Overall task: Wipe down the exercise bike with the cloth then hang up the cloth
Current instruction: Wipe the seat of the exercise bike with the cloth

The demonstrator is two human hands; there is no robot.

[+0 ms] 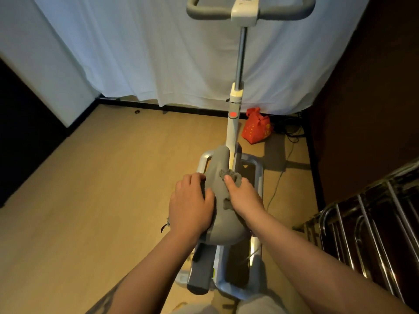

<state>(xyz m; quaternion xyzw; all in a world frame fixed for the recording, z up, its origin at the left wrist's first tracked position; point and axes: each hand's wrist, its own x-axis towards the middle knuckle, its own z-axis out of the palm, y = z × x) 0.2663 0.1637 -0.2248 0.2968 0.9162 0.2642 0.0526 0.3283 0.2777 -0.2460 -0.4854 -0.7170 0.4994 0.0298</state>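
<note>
Light wood-look floor (90, 200) with dark skirting (181, 108). A white curtain (136, 53) covers the far wall. A metal rack (367, 234) stands at right; a red bag (256, 128) lies near the curtain.

Both forearms reached forward and down, roughly parallel, bare to the elbow. Left hand (191, 206) lay palm-down, fingers curled over the left side of the seat (217, 177), thumb on top. Right hand (243, 198) gripped the cloth (233, 176) against the seat's right side, thumb extended forward along it, other fingers hidden.
</note>
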